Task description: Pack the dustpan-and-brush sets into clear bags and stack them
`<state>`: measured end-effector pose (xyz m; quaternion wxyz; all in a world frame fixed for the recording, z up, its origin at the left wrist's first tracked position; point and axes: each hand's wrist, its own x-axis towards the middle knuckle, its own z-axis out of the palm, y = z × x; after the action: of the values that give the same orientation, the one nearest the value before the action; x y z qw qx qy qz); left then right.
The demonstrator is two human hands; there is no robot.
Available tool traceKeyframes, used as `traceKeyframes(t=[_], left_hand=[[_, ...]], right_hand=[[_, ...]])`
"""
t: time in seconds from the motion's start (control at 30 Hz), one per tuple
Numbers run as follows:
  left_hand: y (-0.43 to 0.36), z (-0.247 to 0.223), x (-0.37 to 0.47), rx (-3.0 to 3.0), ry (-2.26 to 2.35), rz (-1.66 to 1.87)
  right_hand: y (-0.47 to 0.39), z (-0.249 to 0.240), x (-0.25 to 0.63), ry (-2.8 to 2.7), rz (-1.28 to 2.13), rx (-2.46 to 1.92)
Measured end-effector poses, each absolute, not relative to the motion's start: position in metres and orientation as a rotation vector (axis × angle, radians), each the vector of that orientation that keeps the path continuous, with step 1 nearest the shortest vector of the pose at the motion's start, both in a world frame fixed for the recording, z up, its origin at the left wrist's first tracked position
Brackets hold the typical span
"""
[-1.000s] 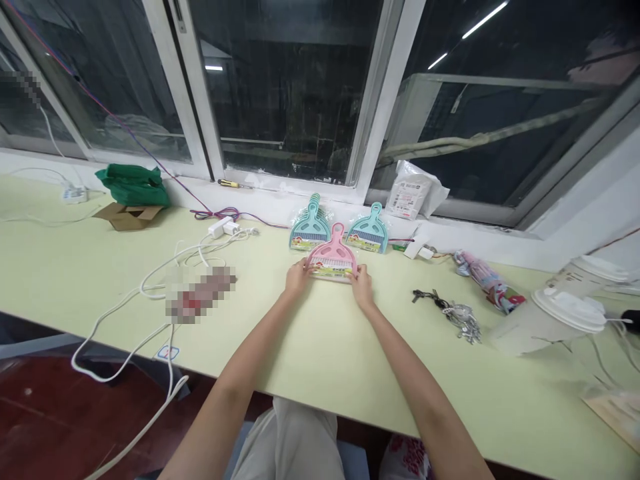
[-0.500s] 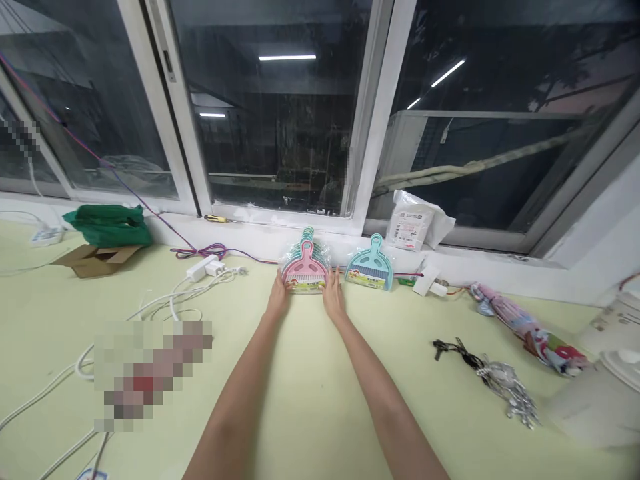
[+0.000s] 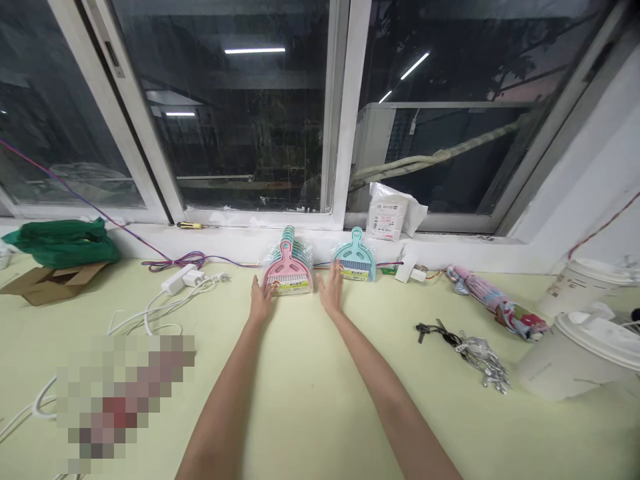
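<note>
A stack of small dustpan-and-brush sets in clear wrap leans against the sill, with a pink dustpan [image 3: 287,265] at its front and teal ones behind. My left hand [image 3: 261,298] is at the stack's lower left edge, fingers stretched out and seeming to touch it. To the right stands a separate teal dustpan set [image 3: 356,255] with a dark brush and a yellow-green label. My right hand [image 3: 331,293] is open between the two, apart from the pink one, its fingertips near the teal set's left edge. Whether they touch it I cannot tell.
White cables with a plug adapter [image 3: 180,279], a green bag [image 3: 65,241] and an open cardboard box [image 3: 55,281] lie left. A packet [image 3: 387,212] stands on the sill. Keys [image 3: 470,353], a folded umbrella [image 3: 495,301] and white buckets [image 3: 575,357] are on the right.
My right hand has left the pink dustpan's right side and moved toward the teal set. My left hand stays by the stack. The view has shifted right.
</note>
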<state>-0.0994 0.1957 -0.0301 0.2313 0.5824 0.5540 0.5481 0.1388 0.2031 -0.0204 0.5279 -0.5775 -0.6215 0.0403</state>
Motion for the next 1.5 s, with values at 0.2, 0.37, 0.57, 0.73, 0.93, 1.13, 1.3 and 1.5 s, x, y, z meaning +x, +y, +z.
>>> traceKeyframes(t=[0.2, 0.37, 0.57, 0.73, 0.93, 1.13, 1.3, 1.5], left_hand=[[0.159, -0.019, -0.095, 1.834, 1.722, 1.777], [0.122, -0.009, -0.080, 2.168, 1.688, 1.870], [0.095, -0.013, -0.056, 2.507, 1.548, 1.628], [0.074, -0.014, -0.042, 2.699, 1.466, 1.287], [0.043, -0.010, -0.024, 2.434, 1.346, 1.310], [0.025, -0.002, 0.020, 1.413, 1.043, 1.174], [0.027, -0.004, 0.002, 1.174, 1.151, 1.024], [0.032, -0.005, -0.037, 1.322, 0.987, 0.864]], right_hand=[[0.230, -0.023, 0.254, -0.882, 0.042, -1.532], [0.246, -0.030, 0.297, -0.945, 0.199, -1.578], [0.230, -0.028, 0.299, -0.951, 0.259, -1.560], [0.186, -0.028, 0.308, -0.915, 0.200, -1.562], [0.121, -0.024, 0.324, -0.886, 0.128, -1.600], [0.056, -0.025, 0.294, -1.039, 0.340, -1.540], [0.005, -0.048, 0.258, -1.076, 0.736, -1.391], [0.003, -0.053, 0.238, -1.210, 1.099, -1.151]])
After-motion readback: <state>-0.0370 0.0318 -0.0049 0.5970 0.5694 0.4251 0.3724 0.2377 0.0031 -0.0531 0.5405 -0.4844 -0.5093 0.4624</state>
